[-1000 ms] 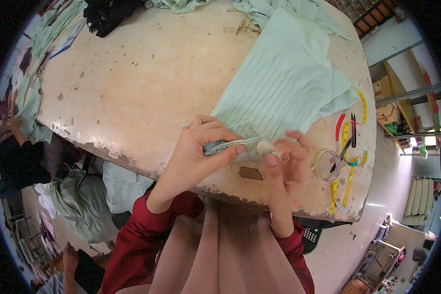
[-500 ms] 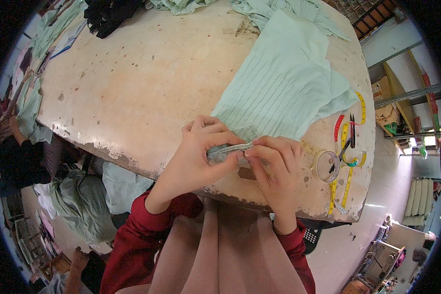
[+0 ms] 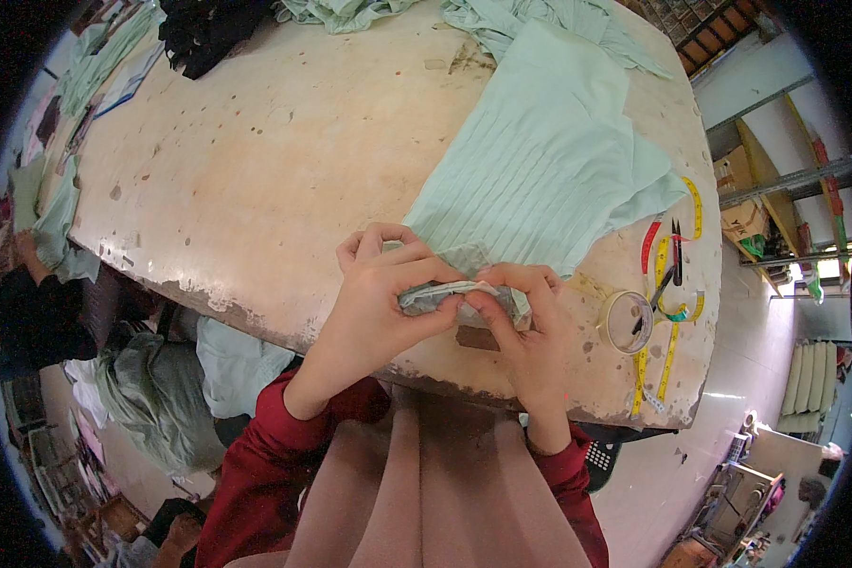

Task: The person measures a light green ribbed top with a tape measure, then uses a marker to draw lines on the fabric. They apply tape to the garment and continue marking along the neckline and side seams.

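- Cloth (image 3: 428, 297), folded, sits clamped in both grips I watch: left hand (image 3: 377, 301), right hand (image 3: 532, 327).
- I judge this step fingertip work along its edge; next calls for even pinching.

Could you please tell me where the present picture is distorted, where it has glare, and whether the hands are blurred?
Head view: the table edge bows and the corners go black, as fisheye lenses do; head view, right side: bright glare streaks the floor; head view, centre: the left hand and right hand look fairly sharp, with the cloth between them partly hidden.
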